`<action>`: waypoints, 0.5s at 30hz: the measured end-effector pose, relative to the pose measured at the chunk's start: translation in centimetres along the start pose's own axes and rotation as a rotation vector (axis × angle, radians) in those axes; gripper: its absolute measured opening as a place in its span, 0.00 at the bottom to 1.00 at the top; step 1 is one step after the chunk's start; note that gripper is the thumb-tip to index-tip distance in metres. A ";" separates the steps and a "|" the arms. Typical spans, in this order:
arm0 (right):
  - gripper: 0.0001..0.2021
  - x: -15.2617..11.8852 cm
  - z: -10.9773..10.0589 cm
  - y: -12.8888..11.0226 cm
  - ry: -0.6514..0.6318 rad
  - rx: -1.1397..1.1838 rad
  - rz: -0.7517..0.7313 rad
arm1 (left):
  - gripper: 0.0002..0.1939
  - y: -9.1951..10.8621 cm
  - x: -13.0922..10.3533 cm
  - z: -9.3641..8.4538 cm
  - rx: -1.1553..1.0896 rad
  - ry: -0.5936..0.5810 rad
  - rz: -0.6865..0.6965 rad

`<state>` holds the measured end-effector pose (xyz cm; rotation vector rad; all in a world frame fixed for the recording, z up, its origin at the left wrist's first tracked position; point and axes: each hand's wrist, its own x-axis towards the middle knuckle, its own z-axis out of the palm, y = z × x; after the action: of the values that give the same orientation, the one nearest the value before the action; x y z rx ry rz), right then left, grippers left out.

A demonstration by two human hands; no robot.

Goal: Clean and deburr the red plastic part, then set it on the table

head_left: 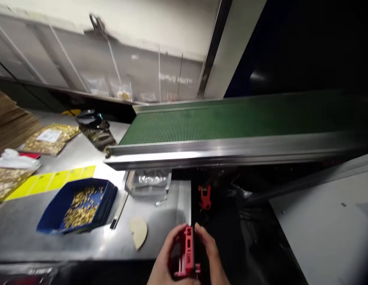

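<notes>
At the bottom of the view, my left hand point(165, 257) is closed around a pinkish-red plastic part point(188, 249) with slots along its edge and small pegs near its lower end. On the other side, my right hand point(212, 253) curves about the same part, its fingertips close to the top end. The part is held upright, just off the metal table's right edge. Beyond it, in the dark space under the conveyor, sits another red piece point(205, 197). What kind of part these are I cannot make out.
A green conveyor belt point(178, 124) with a metal side rail crosses ahead. On the metal table point(160, 241) are a blue bin point(57, 211) of small brass-coloured pieces, a cutter knife point(120, 209), a beige cut piece point(138, 232) and a silver pouch point(149, 180). Bags point(50, 138) lie left.
</notes>
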<state>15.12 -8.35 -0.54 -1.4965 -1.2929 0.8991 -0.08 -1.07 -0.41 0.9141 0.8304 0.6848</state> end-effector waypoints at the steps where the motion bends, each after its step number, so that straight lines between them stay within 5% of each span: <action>1: 0.40 -0.9 0.2 0.5 -0.025 0.092 0.085 | 0.47 -0.7 -0.7 0.3 0.144 0.085 0.024; 4: 0.45 -2.0 0.0 0.7 -0.070 0.174 0.293 | 0.40 -1.6 -2.6 1.3 0.513 0.195 0.135; 8: 0.18 -1.1 -2.3 -0.7 -0.046 0.109 0.399 | 0.48 -0.9 -4.6 0.8 0.533 0.070 0.042; 11: 0.16 -0.7 -4.2 -1.8 -0.247 0.306 0.451 | 0.42 -0.3 -5.7 -0.3 0.239 0.034 -0.133; 15: 0.18 -1.4 -4.5 -2.6 -0.538 0.399 0.457 | 0.36 -0.4 -7.0 0.0 -0.342 -0.239 -0.514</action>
<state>18.37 -10.49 3.20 -1.2862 -1.0461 1.8380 -3.61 -6.84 1.45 0.4327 0.6688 0.2481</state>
